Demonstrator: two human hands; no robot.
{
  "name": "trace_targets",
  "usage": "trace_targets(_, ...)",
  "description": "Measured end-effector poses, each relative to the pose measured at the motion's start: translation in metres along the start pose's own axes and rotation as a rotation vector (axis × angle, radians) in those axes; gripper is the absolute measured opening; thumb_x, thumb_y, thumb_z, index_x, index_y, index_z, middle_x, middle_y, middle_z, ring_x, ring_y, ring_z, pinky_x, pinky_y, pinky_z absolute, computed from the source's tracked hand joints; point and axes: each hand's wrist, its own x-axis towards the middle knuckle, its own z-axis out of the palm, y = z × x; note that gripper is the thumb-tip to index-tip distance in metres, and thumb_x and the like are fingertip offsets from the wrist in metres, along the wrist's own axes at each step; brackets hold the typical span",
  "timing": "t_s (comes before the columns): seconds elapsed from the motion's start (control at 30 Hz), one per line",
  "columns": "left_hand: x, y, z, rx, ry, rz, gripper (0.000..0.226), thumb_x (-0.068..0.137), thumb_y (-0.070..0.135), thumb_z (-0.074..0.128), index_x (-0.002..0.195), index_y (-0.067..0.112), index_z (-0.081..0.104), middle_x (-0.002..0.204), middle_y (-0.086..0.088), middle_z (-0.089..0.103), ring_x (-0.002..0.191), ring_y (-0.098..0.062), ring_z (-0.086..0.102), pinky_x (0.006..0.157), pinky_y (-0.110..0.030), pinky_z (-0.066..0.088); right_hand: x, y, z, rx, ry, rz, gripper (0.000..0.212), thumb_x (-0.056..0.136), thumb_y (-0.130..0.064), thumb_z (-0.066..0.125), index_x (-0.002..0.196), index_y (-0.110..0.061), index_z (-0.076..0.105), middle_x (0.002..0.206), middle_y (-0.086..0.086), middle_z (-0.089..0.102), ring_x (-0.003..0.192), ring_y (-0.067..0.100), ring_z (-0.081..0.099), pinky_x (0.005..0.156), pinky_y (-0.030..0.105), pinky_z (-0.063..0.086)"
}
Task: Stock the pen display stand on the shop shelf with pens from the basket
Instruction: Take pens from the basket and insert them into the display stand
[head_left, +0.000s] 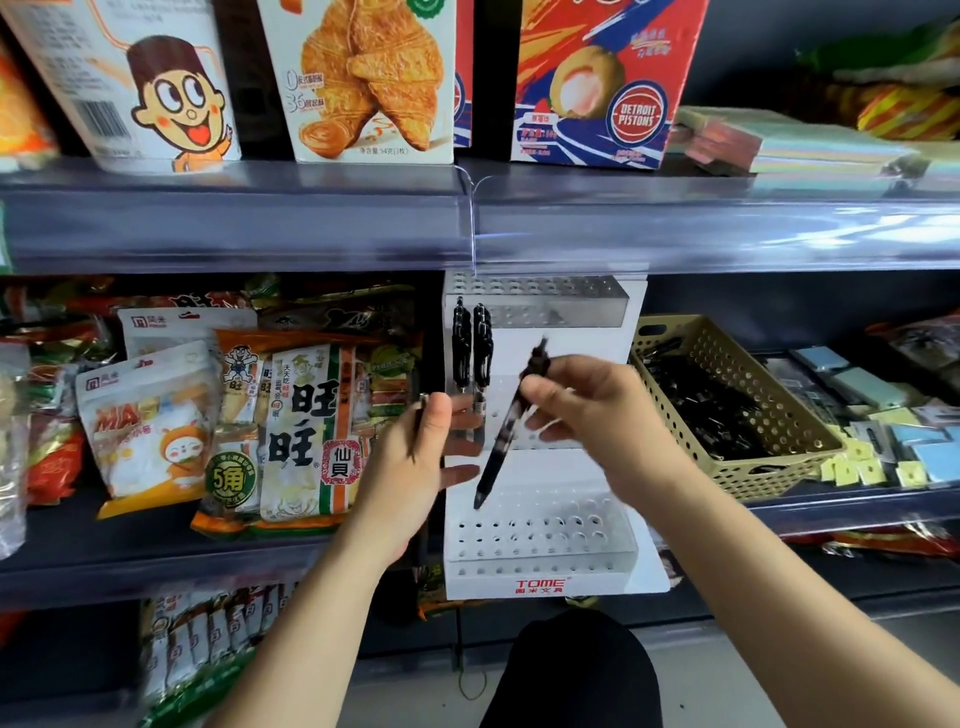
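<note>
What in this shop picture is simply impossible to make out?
Head view:
- Basket contents: a dark, blurred heap that cannot be counted.
- Blurred pen in right hand: the smear hides its print.
- Dark pen in left hand: mostly hidden by the hand.
- Stand middle tier: covered by both hands.

Both forearms are bare, reaching up and forward from the bottom of the view, wrists fairly close together. The right hand (587, 410) sits a touch higher, thumb and fingertips pinching a pen (506, 431) near its upper end. The pen hangs tilted, tip down and to the left. The left hand (421, 452) stands on edge, thumb side up, fingers stretched out to the right and blurred. A second pen (417, 431) shows at its thumb, tucked under it by the look of things, though the blur makes that hard to call. The hands are not touching.
</note>
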Motion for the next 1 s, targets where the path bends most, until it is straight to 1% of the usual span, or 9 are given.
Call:
trace_targets(0.13,0.007,-0.002,-0.011,0.091,0.198,0.008,0.037,0.082,0.058,0.043,0.1,0.032,0.063,0.094,-0.006,0.066,0.056,-0.012,0.051,0.055,-0.031,0.042,0.015,-0.004,-0.018,0.052,0.227,-0.103,0.006,0.085,-0.008,0.065,0.078,-0.007,0.064,0.068,0.01,0.066,0.054,0.013,0.065,0.056,0.021,0.055)
trace_targets(0.23,0.015,-0.005,-0.016,0.238,0.236,-0.002,0.026,0.089,0.04,0.058,0.112,0.028,0.063,0.1,-0.015,0.062,0.089,-0.033,0.058,0.073,-0.041,0.048,0.029,-0.001,-0.023,-0.038,0.336,-0.162,0.011,0.085,-0.009,0.067,0.075,-0.014,0.064,0.066,0.004,0.068,0.061,0.018,0.068,0.062,0.028,0.057)
trace_targets(0.33,0.022,-0.013,-0.016,0.323,0.157,-0.006,0.047,0.084,0.032,0.068,0.128,0.024,0.055,0.118,0.01,0.059,0.111,-0.009,0.054,0.089,-0.025,0.04,0.043,-0.001,-0.018,-0.127,0.383,-0.204,0.021,0.084,-0.005,0.066,0.071,-0.021,0.063,0.063,-0.003,0.066,0.066,0.022,0.068,0.072,0.036,0.059)
trace_targets(0.43,0.026,-0.02,-0.015,0.38,0.113,-0.013,0.058,0.078,0.03,0.075,0.131,0.021,0.054,0.122,0.016,0.055,0.115,-0.004,0.05,0.096,-0.023,0.038,0.054,-0.002,-0.011,-0.263,0.374,-0.253,0.013,0.084,-0.005,0.064,0.072,-0.009,0.066,0.064,0.001,0.066,0.068,0.026,0.067,0.075,0.043,0.057)
trace_targets(0.6,0.027,-0.02,-0.012,0.502,0.15,0.025,0.045,0.08,0.032,0.072,0.121,0.017,0.061,0.108,-0.003,0.068,0.089,-0.02,0.063,0.064,-0.023,0.044,0.068,-0.003,0.0,-0.379,0.349,-0.335,0.017,0.084,-0.008,0.063,0.074,0.005,0.066,0.067,0.015,0.068,0.07,0.034,0.065,0.075,0.052,0.053)
trace_targets(0.7,0.026,-0.018,-0.012,0.522,0.156,0.052,0.043,0.083,0.028,0.07,0.123,0.017,0.06,0.104,-0.005,0.067,0.072,-0.003,0.058,0.053,-0.022,0.04,0.074,-0.003,0.002,-0.412,0.349,-0.37,0.02,0.084,-0.013,0.062,0.072,0.002,0.065,0.065,0.013,0.068,0.068,0.032,0.066,0.074,0.052,0.053)
trace_targets(0.83,0.024,-0.016,-0.012,0.51,0.158,0.064,0.044,0.083,0.025,0.07,0.125,0.016,0.059,0.102,-0.003,0.068,0.08,0.006,0.055,0.068,-0.028,0.042,0.08,-0.003,0.006,-0.388,0.36,-0.372,0.021,0.083,-0.015,0.063,0.073,0.003,0.067,0.065,0.014,0.068,0.068,0.034,0.066,0.073,0.053,0.053)
trace_targets(0.93,0.025,-0.018,-0.013,0.505,0.14,0.07,0.044,0.083,0.024,0.07,0.125,0.016,0.06,0.104,-0.006,0.069,0.066,0.01,0.057,0.048,-0.017,0.04,0.084,0.001,0.011,-0.386,0.317,-0.363,0.02,0.082,-0.014,0.064,0.073,0.004,0.066,0.066,0.015,0.067,0.068,0.036,0.064,0.071,0.055,0.052)
trace_targets(1.0,0.025,-0.018,-0.013,0.483,0.138,0.069,0.043,0.083,0.024,0.07,0.124,0.016,0.06,0.106,-0.004,0.069,0.085,0.005,0.049,0.065,-0.025,0.045,0.087,0.005,0.011,-0.402,0.293,-0.346,0.019,0.082,-0.013,0.064,0.074,0.004,0.065,0.066,0.017,0.066,0.069,0.038,0.063,0.071,0.055,0.052)
